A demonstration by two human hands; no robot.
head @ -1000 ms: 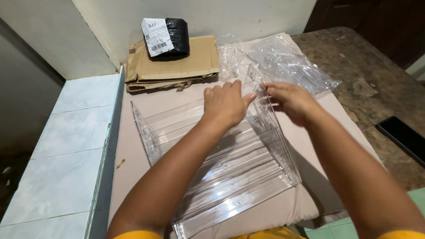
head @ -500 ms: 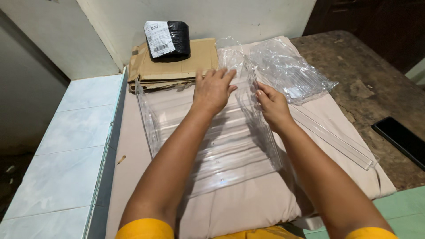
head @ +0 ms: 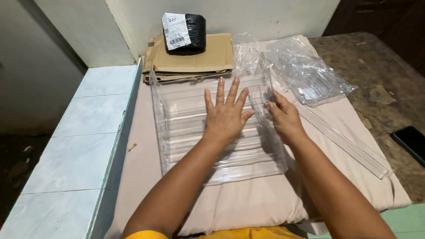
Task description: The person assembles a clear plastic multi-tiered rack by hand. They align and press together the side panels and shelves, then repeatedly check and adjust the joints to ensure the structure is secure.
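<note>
Left hand (head: 226,116) flat, fingers spread wide, pressing on clear acrylic rack (head: 186,132) lying on beige cushion (head: 248,203); right hand (head: 285,118) gripping rack's right side wall; loose clear strip (head: 343,139) just right; crumpled plastic wrap (head: 305,71) behind.

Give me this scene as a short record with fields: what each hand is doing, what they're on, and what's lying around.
left hand: flat, fingers spread, pressing on the clear plastic rack
right hand: gripping the rack's right side panel
surface: beige cushion
right of rack: loose clear plastic strip, crumpled plastic wrap
behind rack: flattened cardboard with a black parcel on top
far right: dark phone
</note>
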